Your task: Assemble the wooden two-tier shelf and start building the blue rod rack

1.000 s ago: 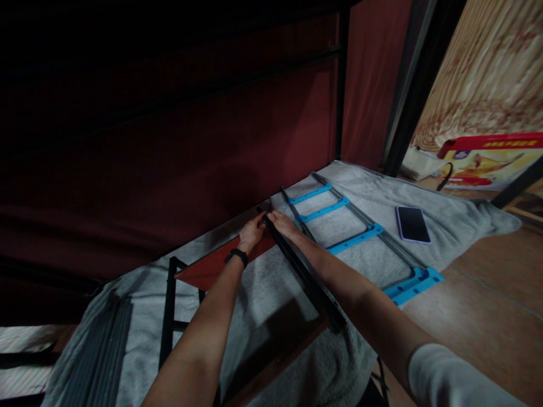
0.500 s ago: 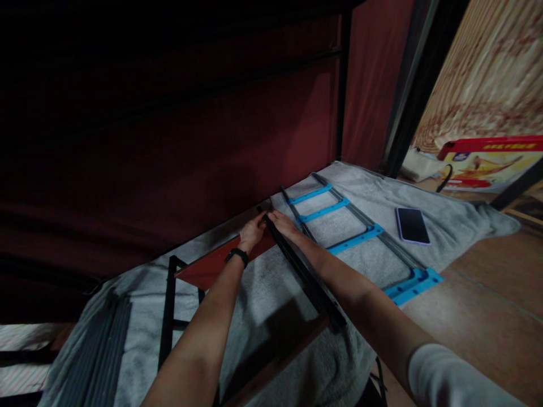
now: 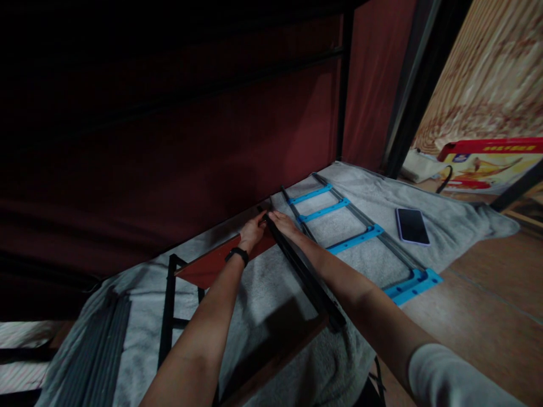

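Observation:
My left hand (image 3: 253, 230), with a black band on its wrist, is closed at the far end of a black metal bar (image 3: 303, 271). Against the other side of that same end, my right hand (image 3: 281, 222) is closed too. Its fingertips meet those of the left, and any small part between them is hidden. The bar is one side of a frame lying on a grey blanket. A reddish-brown board (image 3: 207, 268) spans from it towards a black end frame (image 3: 167, 311) on the left. Nearer me, a second brown board (image 3: 280, 359) runs along the frame's front.
Right of the bar lies a ladder-like rack with grey rods and blue crosspieces (image 3: 358, 240). Beyond it a phone (image 3: 413, 226) rests on the blanket (image 3: 458, 217). Several dark grey tubes (image 3: 99, 350) lie at left. A dark red panel (image 3: 237, 152) rises behind, and a red-yellow box (image 3: 487, 164) stands at right.

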{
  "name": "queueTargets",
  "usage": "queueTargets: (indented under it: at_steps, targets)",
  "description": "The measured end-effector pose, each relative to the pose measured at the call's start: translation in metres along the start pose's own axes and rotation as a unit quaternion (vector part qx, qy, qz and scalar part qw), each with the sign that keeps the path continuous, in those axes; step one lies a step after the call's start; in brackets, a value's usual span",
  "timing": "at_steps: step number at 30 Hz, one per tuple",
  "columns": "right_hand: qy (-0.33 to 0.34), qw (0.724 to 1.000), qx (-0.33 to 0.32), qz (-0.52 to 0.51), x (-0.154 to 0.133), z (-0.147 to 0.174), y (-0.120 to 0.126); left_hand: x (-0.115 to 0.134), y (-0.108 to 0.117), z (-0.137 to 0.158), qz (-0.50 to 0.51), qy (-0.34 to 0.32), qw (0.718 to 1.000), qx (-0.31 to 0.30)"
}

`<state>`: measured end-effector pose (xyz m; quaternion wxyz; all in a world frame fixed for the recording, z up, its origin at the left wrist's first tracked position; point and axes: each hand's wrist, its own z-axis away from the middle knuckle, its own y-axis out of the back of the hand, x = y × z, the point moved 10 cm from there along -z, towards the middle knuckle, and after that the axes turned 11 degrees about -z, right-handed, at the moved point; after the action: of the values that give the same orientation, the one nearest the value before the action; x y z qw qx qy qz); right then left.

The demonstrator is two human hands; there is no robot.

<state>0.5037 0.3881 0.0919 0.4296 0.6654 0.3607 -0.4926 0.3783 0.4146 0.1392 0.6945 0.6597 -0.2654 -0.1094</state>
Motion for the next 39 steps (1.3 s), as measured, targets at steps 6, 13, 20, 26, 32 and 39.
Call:
queueTargets:
  at_steps: [6,13,20,26,32,39]
  targets:
    - [0.016,0.999,-0.005,-0.028,-0.002,0.002,0.002,0.001,-0.001,-0.001,0.001,-0.007,1.000,0.005]
    - [0.002,1.000,-0.005,0.021,-0.008,-0.005,-0.001,0.001,-0.001,-0.001,-0.002,-0.005,1.000,-0.003]
    - [0.026,0.999,0.003,-0.042,-0.007,0.003,0.004,-0.001,-0.003,-0.002,0.014,-0.010,1.000,0.001]
    - [0.014,1.000,-0.005,0.016,-0.010,-0.005,0.001,-0.001,-0.003,-0.002,0.003,-0.002,1.000,-0.006]
    - [-0.002,1.000,0.000,0.013,-0.005,-0.003,0.002,0.001,-0.001,0.000,-0.003,-0.009,1.000,-0.001]
    - [0.007,0.999,-0.024,0.023,-0.007,-0.002,-0.001,0.001,0.001,0.004,-0.014,0.009,1.000,-0.002]
